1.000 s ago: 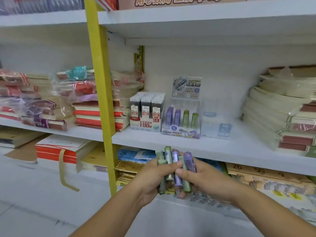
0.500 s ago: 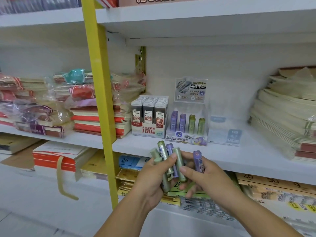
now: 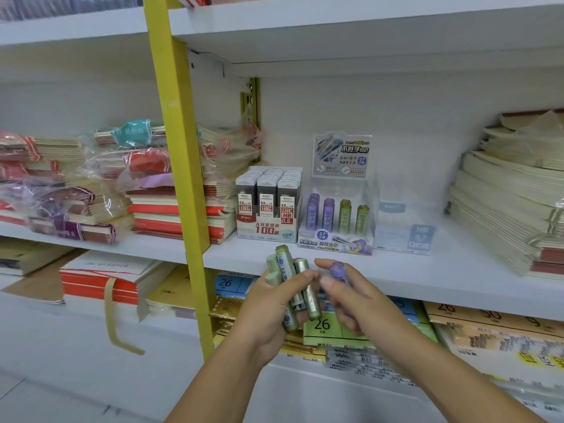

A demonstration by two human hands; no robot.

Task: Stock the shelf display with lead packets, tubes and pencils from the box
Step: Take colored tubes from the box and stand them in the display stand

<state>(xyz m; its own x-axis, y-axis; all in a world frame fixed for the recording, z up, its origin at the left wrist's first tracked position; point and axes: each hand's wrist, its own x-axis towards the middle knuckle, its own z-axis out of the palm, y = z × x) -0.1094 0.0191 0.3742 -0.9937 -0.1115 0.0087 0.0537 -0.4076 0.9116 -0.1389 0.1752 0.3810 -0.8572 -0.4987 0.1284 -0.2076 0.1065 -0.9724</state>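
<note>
Holding a bunch of green tubes [image 3: 285, 267] in the left hand [image 3: 265, 309], pinching one purple tube [image 3: 337, 268] in the right hand [image 3: 357, 300], just beside the bunch. Behind, on the shelf [image 3: 427, 270]: a display [image 3: 335, 242] with purple and green tubes, just beside a packet box [image 3: 267, 228]

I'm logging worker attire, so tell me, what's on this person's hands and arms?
The left hand and right hand are bare: no gloves, rings, watch or bracelet show. The left forearm and right forearm are uncovered as far as the picture's lower edge, with no sleeve in view.
</note>
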